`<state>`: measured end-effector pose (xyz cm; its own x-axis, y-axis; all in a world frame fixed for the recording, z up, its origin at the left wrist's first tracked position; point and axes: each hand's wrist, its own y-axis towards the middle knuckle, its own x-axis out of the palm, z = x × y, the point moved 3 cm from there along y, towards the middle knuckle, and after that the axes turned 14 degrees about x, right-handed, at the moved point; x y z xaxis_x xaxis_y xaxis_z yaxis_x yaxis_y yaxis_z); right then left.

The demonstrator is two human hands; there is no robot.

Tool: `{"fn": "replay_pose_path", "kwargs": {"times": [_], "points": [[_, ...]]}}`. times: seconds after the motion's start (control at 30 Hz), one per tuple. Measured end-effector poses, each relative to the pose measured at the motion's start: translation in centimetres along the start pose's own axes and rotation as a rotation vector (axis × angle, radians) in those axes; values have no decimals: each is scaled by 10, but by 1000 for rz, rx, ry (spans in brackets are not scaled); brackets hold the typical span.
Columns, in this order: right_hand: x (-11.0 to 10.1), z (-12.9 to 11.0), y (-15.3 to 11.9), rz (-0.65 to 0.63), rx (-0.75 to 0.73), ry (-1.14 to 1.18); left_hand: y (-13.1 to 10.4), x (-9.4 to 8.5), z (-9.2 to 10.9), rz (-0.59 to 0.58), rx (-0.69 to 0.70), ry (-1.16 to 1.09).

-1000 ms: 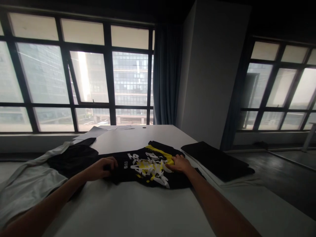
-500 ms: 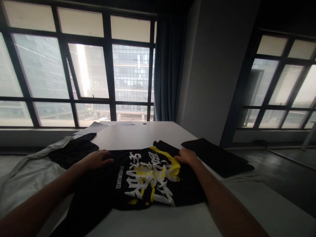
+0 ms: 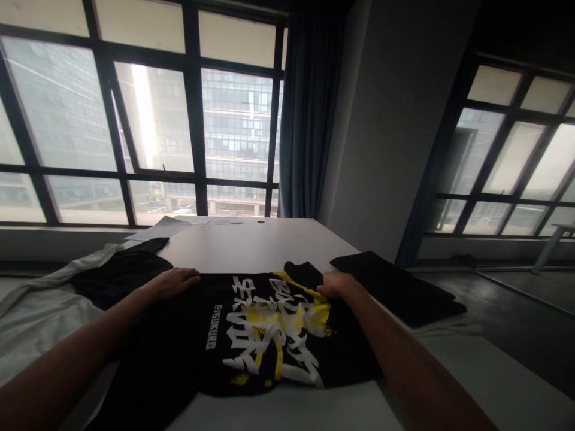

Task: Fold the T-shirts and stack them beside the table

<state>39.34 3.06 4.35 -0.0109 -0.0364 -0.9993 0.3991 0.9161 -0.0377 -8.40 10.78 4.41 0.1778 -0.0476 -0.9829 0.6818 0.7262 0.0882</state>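
A black T-shirt point(image 3: 206, 371) with a large white and yellow print lies sideways in front of me on the white table. At its far edge on the left, my left hand point(image 3: 176, 282) is closed on the fabric, its fingertips partly hidden. Farther right along the same edge, my right hand point(image 3: 338, 284) grips the cloth beside the yellow part of the print, fingers curled. The far edge runs nearly straight between the two hands. A small black flap of cloth sticks up past this edge, close to my right hand.
Folded black cloth point(image 3: 395, 287) lies at the table's right edge. Black and pale grey garments point(image 3: 121, 272) are heaped on the left. Sheets of paper point(image 3: 164, 228) rest at the far end of the white table point(image 3: 251, 245), before the windows and a blue curtain point(image 3: 308, 120).
The shirt's printed part lies a little flatter and spreads slightly nearer to me. The small flap by my right hand stands out more. Both hands stay at the far edge.
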Motion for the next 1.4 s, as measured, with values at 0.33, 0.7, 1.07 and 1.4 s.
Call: {"fn": "replay_pose_path", "kwargs": {"times": [0.33, 0.7, 1.07, 1.4], "points": [[-3, -34, 51, -23, -83, 79, 31, 10, -59, -5, -203, 103], [-90, -57, 82, 251, 112, 275, 61, -92, -58, 117, -252, 113], [-217, -12, 23, 948, -66, 633, 15, -216, -5, 872, -184, 398], [-57, 4, -52, -46, -305, 115, -51, -76, -16, -14, 32, 59]]}}
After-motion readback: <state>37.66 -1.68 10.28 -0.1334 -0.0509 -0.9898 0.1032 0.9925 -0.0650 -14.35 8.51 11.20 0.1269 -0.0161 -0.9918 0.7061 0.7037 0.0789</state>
